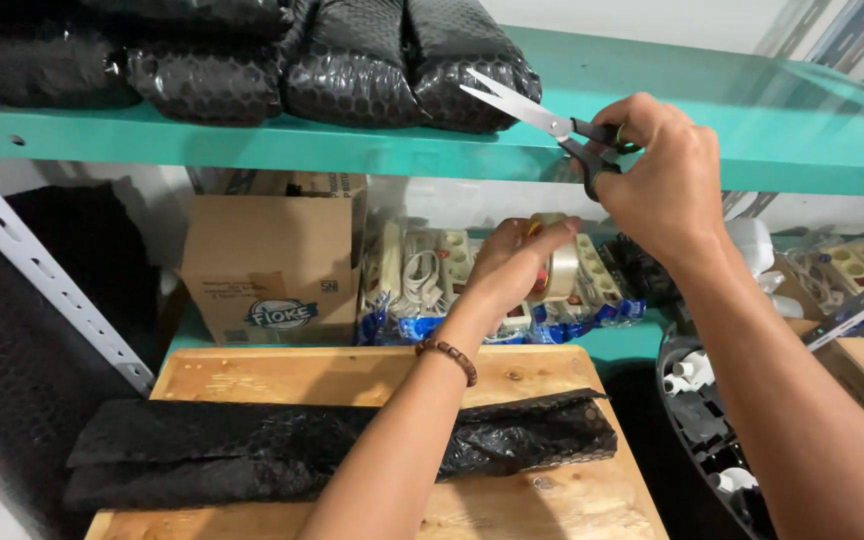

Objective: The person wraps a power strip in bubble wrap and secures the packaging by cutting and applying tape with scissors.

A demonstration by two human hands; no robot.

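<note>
— What do the hands hold above the wooden board (252,375)?

— The right hand (662,180) grips black-handled steel scissors (552,125), blades parted, level with the teal metal shelf (802,120). The left hand (517,265) pinches a roll of clear tape (560,270), fingers closed on it.

— And below?

— A long parcel wrapped in black bubble wrap (252,450) lies across the board, under the left forearm.

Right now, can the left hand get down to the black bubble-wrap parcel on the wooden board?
Probably yes: the left hand holds a roll of clear tape above the parcel, with open space below; it would need to free its fingers first.
</note>
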